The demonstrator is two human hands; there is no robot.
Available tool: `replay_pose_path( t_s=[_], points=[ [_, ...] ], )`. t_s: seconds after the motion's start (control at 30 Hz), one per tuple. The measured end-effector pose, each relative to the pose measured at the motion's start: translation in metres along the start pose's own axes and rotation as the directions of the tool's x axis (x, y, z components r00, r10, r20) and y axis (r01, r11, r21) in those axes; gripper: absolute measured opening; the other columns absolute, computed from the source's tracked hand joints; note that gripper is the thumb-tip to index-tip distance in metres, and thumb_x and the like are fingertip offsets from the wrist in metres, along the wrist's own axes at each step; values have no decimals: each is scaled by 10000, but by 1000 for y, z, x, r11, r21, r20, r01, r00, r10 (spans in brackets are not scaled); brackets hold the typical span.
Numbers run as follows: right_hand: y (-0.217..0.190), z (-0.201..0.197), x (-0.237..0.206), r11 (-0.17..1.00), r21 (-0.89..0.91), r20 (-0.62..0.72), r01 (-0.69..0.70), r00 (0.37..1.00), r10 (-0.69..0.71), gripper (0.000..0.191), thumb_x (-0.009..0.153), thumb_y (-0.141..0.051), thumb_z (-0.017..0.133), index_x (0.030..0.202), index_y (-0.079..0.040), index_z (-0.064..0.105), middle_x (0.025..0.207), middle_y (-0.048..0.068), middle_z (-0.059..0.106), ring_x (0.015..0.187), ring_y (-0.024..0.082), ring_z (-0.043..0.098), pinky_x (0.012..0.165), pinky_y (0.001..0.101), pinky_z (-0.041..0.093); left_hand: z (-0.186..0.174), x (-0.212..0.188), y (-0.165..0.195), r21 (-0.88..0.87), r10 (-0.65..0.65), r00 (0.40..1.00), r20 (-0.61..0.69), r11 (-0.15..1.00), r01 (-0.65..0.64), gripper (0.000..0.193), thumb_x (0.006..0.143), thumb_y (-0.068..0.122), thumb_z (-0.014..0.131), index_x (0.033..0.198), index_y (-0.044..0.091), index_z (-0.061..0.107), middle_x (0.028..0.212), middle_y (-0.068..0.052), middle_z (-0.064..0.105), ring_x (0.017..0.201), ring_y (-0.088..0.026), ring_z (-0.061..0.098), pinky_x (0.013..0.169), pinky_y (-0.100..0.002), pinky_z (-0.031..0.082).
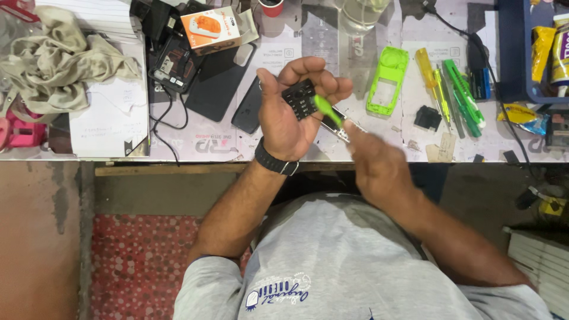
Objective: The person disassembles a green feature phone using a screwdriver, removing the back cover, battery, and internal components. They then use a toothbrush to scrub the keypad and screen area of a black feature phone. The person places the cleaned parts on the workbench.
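Keypad in left hand, green tool in right hand

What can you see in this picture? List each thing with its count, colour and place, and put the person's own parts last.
keypad part: one, black, in left palm
tool: one, green-handled, right hand
phone shell: one, bright green, bench right of hands
screwdrivers: several, yellow and green, bench right
phone cases: two, dark, bench left of hands
box: one, orange and white, top
cloth: one, beige, top left
left hand: watch on wrist
right hand: blurred
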State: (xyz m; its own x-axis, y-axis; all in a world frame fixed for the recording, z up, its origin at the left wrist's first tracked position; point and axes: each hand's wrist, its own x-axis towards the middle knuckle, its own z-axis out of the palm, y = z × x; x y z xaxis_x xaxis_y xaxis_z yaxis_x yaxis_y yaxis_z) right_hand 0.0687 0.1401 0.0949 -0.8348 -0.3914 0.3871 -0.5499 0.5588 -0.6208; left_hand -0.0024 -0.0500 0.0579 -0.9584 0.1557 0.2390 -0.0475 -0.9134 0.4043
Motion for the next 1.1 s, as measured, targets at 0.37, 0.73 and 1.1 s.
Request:
replay_pose_path(
  t_s=[0.37,0.73,1.1],
  points=[
    [2,-1,3,998,68,-36,15,999,-13,491,982,48,634,1435,-115,533,963,198,698,828,331,712,725,391,568,3,3,-4,-72,-68,997,40,995,70,899,1049,757,306,1367,-49,545,1208,-241,691,1231,-407,648,1144,-562,477],
    [4,-5,1,980,145,5,-138,990,138,559,945,107,521,1464,-98,532,883,162,687,733,255,699,675,348,564,13,5,-9,126,-184,982,49,976,177,1018,981,824,215,1394,-53,526,1289,-240,657,1189,-372,679,1081,-521,533],
    [8,-9,-6,998,57,45,-14,999,11,418,1003,28,604,1404,-73,543,1021,214,699,879,321,708,770,378,574,7,14,5,18,-76,997,4,997,76,603,1177,508,380,1343,-46,549,1276,-241,665,1166,-335,685,1083,-485,536]
  ],
)
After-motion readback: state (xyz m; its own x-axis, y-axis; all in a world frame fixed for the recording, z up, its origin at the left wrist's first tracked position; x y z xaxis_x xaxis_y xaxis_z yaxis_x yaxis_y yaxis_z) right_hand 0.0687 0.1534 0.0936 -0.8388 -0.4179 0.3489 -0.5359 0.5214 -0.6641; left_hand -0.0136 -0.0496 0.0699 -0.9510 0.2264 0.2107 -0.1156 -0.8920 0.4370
